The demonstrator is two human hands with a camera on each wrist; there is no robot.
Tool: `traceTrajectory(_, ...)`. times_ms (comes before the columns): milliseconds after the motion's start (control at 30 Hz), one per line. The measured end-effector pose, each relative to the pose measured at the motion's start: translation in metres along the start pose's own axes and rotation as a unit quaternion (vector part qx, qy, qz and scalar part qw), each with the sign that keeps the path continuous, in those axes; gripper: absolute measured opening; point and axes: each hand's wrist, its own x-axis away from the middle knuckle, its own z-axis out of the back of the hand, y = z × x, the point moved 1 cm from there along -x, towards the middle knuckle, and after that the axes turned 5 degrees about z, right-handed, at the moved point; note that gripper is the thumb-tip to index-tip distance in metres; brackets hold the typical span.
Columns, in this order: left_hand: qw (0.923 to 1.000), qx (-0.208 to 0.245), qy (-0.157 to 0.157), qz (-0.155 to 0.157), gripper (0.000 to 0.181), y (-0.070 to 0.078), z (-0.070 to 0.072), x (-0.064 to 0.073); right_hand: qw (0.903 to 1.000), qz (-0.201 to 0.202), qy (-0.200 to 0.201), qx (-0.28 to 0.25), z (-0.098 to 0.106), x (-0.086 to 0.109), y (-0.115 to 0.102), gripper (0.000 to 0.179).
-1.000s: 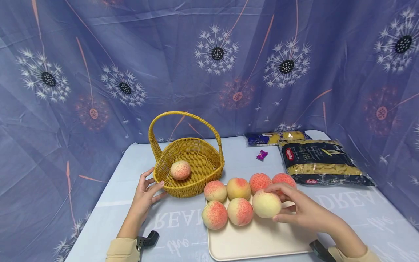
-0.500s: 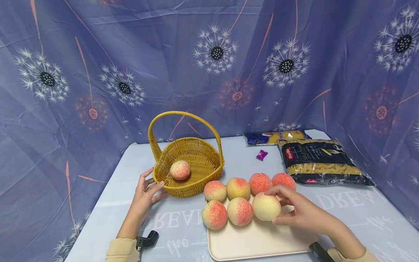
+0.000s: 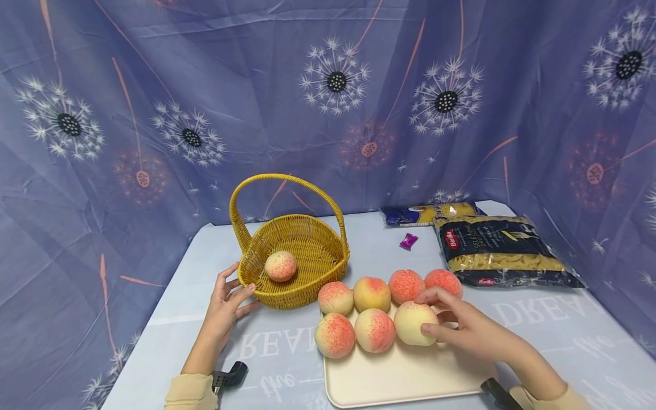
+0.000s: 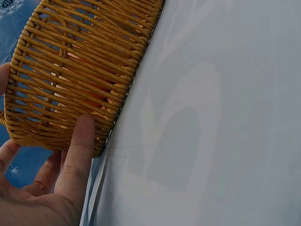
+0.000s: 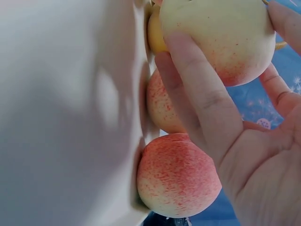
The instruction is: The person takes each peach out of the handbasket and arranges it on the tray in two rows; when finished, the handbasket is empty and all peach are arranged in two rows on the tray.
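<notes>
In the head view my left hand [image 3: 224, 307] holds the left end of a yellow woven basket [image 3: 294, 297] with an arched handle. The left wrist view has one digit pressed on the wicker side [image 4: 70, 89] and other fingers around its end. One peach [image 3: 281, 266] lies inside the basket. My right hand [image 3: 468, 330] grips a pale peach [image 3: 412, 326] between thumb and fingers, at the right end of the front row on a cream tray [image 3: 400, 381]. In the right wrist view its fingers lie along that peach [image 5: 221, 37], with a redder peach [image 5: 178, 174] nearby.
Several other peaches [image 3: 371, 294] sit in two rows at the tray's back. Behind them lie a small purple wrapped candy [image 3: 408, 241], a large black pasta bag [image 3: 504, 250] and a blue pasta packet [image 3: 430, 214]. A blue dandelion-print curtain [image 3: 256, 102] hangs behind the table.
The right hand has lowered the pale peach slightly and brought it beside the front-row peaches. The left hand keeps its place at the basket. The head view has shifted slightly.
</notes>
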Motion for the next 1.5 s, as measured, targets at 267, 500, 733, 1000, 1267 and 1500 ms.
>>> traceTrajectory(267,1.0000,0.002,0.000,0.000,0.078,-0.001,0.001,0.000,0.9997,0.009,0.003,0.021,0.000,0.002,0.000,0.050)
traceTrajectory(500,1.0000,0.002,0.000,-0.002,0.077,-0.001,0.001,0.000,0.9997,-0.011,0.008,0.019,0.001,0.005,0.004,0.053)
traceTrajectory(733,1.0000,0.006,0.000,-0.003,0.078,0.000,0.001,0.001,0.9995,0.003,0.020,0.023,0.000,0.006,0.009,0.056)
traceTrajectory(1000,1.0000,0.007,-0.001,0.000,0.078,-0.001,0.000,-0.001,0.9990,-0.013,0.021,0.037,-0.005,0.005,0.012,0.058)
traceTrajectory(1267,1.0000,0.007,-0.002,-0.005,0.078,-0.001,0.001,-0.002,0.9978,-0.008,0.027,0.059,-0.011,0.000,0.009,0.058)
traceTrajectory(1500,1.0000,0.006,-0.004,-0.003,0.078,-0.003,0.001,-0.002,0.9982,-0.019,0.014,0.055,-0.010,0.001,0.008,0.057)
